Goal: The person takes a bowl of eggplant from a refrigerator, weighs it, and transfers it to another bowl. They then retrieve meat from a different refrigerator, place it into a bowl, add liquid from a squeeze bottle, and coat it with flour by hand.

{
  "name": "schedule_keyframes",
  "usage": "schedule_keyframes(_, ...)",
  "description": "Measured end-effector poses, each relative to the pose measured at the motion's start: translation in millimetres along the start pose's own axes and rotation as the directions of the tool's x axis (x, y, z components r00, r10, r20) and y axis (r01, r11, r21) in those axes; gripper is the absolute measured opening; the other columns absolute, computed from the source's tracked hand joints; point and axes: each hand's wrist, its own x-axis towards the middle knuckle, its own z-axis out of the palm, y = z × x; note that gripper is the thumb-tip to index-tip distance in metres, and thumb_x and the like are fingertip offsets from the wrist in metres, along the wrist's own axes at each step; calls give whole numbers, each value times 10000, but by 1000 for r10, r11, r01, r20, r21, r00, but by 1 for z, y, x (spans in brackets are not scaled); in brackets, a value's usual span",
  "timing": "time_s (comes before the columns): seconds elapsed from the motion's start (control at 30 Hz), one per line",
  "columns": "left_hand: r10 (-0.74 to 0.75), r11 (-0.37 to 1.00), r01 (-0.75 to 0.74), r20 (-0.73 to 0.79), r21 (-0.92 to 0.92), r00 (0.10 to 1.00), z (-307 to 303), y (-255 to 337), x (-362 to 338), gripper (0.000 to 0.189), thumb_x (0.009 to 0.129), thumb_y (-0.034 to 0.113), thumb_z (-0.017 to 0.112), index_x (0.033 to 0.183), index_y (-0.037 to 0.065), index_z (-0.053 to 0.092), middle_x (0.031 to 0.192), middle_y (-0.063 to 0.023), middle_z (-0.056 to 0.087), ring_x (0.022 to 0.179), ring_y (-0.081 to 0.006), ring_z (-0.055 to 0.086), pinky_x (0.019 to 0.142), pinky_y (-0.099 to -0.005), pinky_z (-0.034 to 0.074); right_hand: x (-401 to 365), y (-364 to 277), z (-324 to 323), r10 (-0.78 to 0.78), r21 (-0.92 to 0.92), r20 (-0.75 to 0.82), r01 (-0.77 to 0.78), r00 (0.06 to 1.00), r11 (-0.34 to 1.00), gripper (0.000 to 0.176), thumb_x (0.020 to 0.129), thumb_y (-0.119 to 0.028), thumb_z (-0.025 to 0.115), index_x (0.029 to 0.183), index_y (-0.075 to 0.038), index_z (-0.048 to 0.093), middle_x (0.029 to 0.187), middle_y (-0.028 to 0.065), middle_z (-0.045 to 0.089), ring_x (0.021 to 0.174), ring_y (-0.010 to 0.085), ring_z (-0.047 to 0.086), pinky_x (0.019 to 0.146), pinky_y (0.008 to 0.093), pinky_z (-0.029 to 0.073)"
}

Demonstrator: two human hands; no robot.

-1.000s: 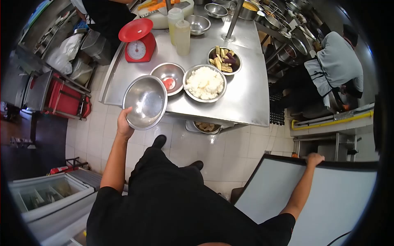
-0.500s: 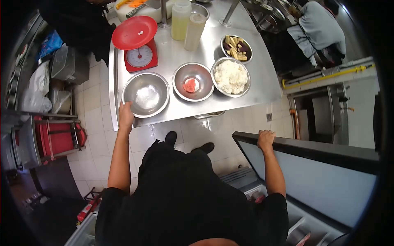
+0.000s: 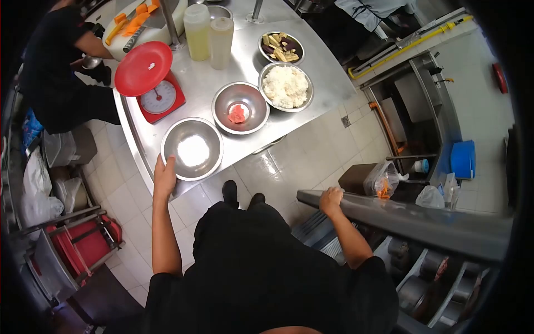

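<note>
My left hand (image 3: 164, 177) grips the near rim of a metal bowl (image 3: 208, 160) with nothing in it, at the front of the steel table (image 3: 328, 83). My right hand (image 3: 332, 201) is closed over the top edge of an open refrigerator door (image 3: 411, 218). A second bowl (image 3: 255, 106), beside the first, contains a small pink-red lump (image 3: 237, 113). White rice (image 3: 285, 86) fills another bowl further right. Behind that, purple-skinned, pale cut vegetable pieces (image 3: 281, 47) lie in a fourth bowl.
A red scale (image 3: 160, 99) and two squeeze bottles (image 3: 197, 33) (image 3: 221, 43) stand on the table. Orange pieces and a knife (image 3: 135, 38) lie on a round board. At left, another person (image 3: 55, 67) holds a small metal bowl (image 3: 90, 62). Metal pots (image 3: 414, 292) sit below the door.
The view has turned, bringing pots below the door into sight. My left hand still grips the bowl, which is lower in view. The person at left shows more.
</note>
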Motion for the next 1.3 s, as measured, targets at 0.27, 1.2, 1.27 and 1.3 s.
schedule_keyframes(0.27,-3,997,8,70,-80,998,-5,0,1,340,884,214,442,1131,-10,507,831,-84,596,632,-124,562,492,-257,444,-23,-58,101,-17,298,445,-131,895,946,348,700,-191,705,1045,-160,668,1133,73,613,1073,256,576,780,382,498)
schedule_keyframes(1.2,-33,901,-32,-142,-433,989,-7,-8,-15,219,826,156,423,979,20,500,756,-45,547,586,-124,537,440,-259,409,110,50,-300,532,493,-741,870,410,16,323,809,-175,672,1057,-2,561,871,72,591,725,138,534,676,267,459)
schedule_keyframes(1.27,-28,878,-70,-197,-474,980,0,-4,-24,230,840,174,426,988,13,498,753,-53,558,557,-130,541,405,-253,399,117,15,-379,363,313,-887,949,284,23,647,713,-313,760,1194,15,477,1038,137,585,941,230,561,834,343,442)
schedule_keyframes(1.3,-63,885,-46,-216,-463,974,5,-9,-25,244,848,170,420,1027,17,482,762,-68,560,535,-135,528,402,-248,401,123,-5,-408,277,308,-909,950,310,-50,801,663,-351,791,1252,31,406,1168,187,540,1059,269,546,900,351,427)
